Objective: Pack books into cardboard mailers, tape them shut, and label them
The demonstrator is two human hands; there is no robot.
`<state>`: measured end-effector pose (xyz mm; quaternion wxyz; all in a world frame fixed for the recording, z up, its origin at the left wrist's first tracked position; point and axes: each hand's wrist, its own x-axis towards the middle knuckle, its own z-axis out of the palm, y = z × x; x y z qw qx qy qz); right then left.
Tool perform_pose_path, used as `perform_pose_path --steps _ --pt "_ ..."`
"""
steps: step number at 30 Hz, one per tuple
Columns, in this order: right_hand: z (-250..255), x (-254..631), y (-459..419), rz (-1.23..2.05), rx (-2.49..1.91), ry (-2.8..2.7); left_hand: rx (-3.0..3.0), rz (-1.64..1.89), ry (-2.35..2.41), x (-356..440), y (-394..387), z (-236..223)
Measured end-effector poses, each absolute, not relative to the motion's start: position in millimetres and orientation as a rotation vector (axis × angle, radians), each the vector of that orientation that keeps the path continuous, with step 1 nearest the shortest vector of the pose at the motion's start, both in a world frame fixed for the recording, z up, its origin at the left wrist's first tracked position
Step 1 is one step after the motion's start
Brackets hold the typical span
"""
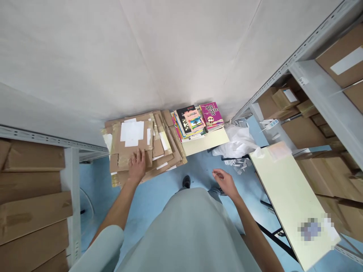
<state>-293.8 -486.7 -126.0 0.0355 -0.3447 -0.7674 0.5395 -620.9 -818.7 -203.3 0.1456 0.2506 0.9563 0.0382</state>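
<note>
My left hand (137, 166) lies flat, fingers stretched out, on the front part of a stack of flattened cardboard boxes (161, 161). The top piece carries white paper labels (132, 132) and strips of clear tape. Over the floor, my right hand (226, 182) hangs in the air with loosely curled fingers and nothing visible in it. To the right of the cardboard, a pile of books (185, 120) has a black cover and a smaller pink one on top. Beside it stands another pile with a purple book (211, 114) uppermost.
Both piles sit on a pale table (205, 141) against the wall. White plastic bags (238, 140) bulge beside it. A second pale table (295, 196) stands at right, partly pixelated. Metal shelves with cardboard boxes flank both sides, left (34, 204) and right (326, 173).
</note>
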Motion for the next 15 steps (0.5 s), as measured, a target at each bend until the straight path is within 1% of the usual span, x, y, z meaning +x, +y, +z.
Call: perform_pose_path --steps 4,8,11,15 --pt "-116.7 -297.7 -494.0 1.661 -1.005 -2.376 0.775 0.163 2.749 -624.0 -829.6 -207.3" --pt "-112.9 -299.9 -497.8 1.657 -0.959 -2.371 0.831 0.189 2.726 -632.3 -839.2 -195.8" --pt "-110.7 -304.9 -498.8 1.668 -0.906 -2.358 0.856 0.290 2.773 -641.8 -842.7 -170.1" --pt "-106.6 -312.9 -493.5 1.652 -0.835 -2.325 0.703 0.527 3.013 -653.7 -839.6 -107.8"
